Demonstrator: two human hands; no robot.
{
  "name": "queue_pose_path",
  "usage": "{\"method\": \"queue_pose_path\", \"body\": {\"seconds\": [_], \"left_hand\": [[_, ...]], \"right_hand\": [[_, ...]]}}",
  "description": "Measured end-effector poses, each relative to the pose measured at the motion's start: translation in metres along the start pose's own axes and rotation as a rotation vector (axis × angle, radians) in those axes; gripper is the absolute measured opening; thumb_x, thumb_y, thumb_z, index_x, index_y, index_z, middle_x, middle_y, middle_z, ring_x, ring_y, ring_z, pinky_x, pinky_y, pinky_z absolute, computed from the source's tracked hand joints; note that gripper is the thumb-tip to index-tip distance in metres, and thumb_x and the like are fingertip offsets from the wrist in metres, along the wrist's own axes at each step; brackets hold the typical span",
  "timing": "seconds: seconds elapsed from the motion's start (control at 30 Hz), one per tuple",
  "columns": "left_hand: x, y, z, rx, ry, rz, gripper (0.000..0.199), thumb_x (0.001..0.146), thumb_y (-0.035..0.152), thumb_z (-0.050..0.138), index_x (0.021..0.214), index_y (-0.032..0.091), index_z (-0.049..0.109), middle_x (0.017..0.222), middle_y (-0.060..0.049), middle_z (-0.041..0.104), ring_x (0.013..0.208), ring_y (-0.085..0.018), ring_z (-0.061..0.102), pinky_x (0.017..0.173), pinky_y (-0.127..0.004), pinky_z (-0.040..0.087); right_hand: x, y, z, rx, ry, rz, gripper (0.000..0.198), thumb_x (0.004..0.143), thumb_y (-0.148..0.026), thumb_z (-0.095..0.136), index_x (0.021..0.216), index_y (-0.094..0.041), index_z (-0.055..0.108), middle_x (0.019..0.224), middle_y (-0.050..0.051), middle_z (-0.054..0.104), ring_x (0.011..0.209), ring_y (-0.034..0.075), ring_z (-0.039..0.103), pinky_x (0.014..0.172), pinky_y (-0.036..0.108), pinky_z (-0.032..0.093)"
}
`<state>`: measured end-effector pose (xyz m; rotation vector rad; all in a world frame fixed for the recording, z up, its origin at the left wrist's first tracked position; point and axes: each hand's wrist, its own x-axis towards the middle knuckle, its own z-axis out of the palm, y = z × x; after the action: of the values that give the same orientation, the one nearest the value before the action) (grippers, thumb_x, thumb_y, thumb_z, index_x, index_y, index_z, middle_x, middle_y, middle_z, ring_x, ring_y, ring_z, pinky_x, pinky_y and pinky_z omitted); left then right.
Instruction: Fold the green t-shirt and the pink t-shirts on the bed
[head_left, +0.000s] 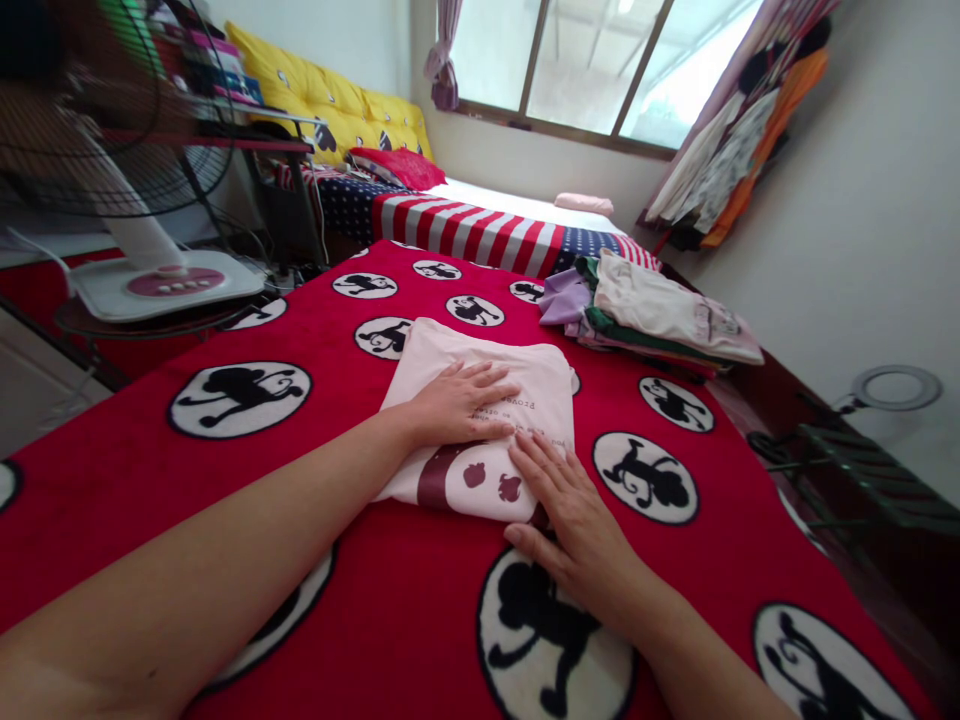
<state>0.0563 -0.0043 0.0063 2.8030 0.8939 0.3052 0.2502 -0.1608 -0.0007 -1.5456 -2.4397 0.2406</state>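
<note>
A: Where is the pink shirt?

B: Flat on the red blanket, right in front of the person, with its print facing up: lines of dark lettering and a maroon band along the near side.

A: And the 2 hands?

B: Both look relaxed and extended. The left hand is palm down on the middle of the shirt, fingers a little apart, grasping nothing. The right hand has its fingers laid over the near right corner, thumb held away by the near edge. I see no grip there, though I can't tell whether the thumb touches cloth.

A: How far along is it?

B: The shirt is already a compact, roughly 4-sided shape, so I'd judge the folding mostly or fully done. The outline is a bit uneven, and whether any fold is left I can't tell.

A: Anything finished nearby?

B: Farther off, toward the right edge of the blanket, there's a pile of folded clothes, with lilac, dark green and cream showing. The pink shirt lies apart from it, not stacked.

A: Beyond that?

B: Clothes hang by the window; I can't tell if they belong with these. A fan stands to the left.
</note>
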Motion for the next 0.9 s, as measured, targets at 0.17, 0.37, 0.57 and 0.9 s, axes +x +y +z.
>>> {"method": "queue_pose_path", "body": {"seconds": [0.17, 0.37, 0.57, 0.9], "left_hand": [[0.0003, 0.0008, -0.0003, 0.012, -0.001, 0.003, 0.065, 0.092, 0.065, 0.040, 0.148, 0.031, 0.038, 0.159, -0.004, 0.026, 0.148, -0.026, 0.019, 0.119, -0.047, 0.009], [0.0002, 0.0011, -0.0004, 0.018, 0.003, 0.002, 0.065, 0.092, 0.065, 0.040, 0.147, 0.031, 0.039, 0.159, -0.004, 0.026, 0.147, -0.025, 0.020, 0.119, -0.047, 0.010], [0.0003, 0.0010, -0.0005, 0.016, 0.000, -0.002, 0.065, 0.092, 0.065, 0.040, 0.147, 0.032, 0.038, 0.159, -0.004, 0.026, 0.148, -0.025, 0.020, 0.118, -0.048, 0.011], [0.0002, 0.0005, -0.0004, 0.022, 0.006, 0.005, 0.065, 0.092, 0.065, 0.039, 0.147, 0.031, 0.038, 0.159, -0.004, 0.026, 0.148, -0.025, 0.020, 0.119, -0.048, 0.011]], "right_hand": [[0.0007, 0.0010, 0.0007, 0.001, 0.005, -0.007, 0.067, 0.093, -0.044, 0.050, 0.153, -0.021, 0.027, 0.160, 0.007, 0.024, 0.149, 0.023, 0.014, 0.120, 0.053, 0.016], [0.0000, 0.0013, 0.0011, 0.004, 0.006, -0.003, 0.068, 0.093, -0.045, 0.050, 0.152, -0.021, 0.028, 0.160, 0.007, 0.024, 0.149, 0.024, 0.014, 0.120, 0.053, 0.017], [-0.0003, 0.0016, 0.0011, -0.005, 0.006, -0.004, 0.068, 0.094, -0.046, 0.049, 0.153, -0.021, 0.027, 0.160, 0.007, 0.023, 0.149, 0.023, 0.014, 0.120, 0.052, 0.016], [0.0000, 0.0013, 0.0011, -0.002, 0.002, -0.002, 0.068, 0.094, -0.045, 0.049, 0.153, -0.022, 0.026, 0.160, 0.006, 0.022, 0.149, 0.023, 0.013, 0.120, 0.052, 0.016]]}}
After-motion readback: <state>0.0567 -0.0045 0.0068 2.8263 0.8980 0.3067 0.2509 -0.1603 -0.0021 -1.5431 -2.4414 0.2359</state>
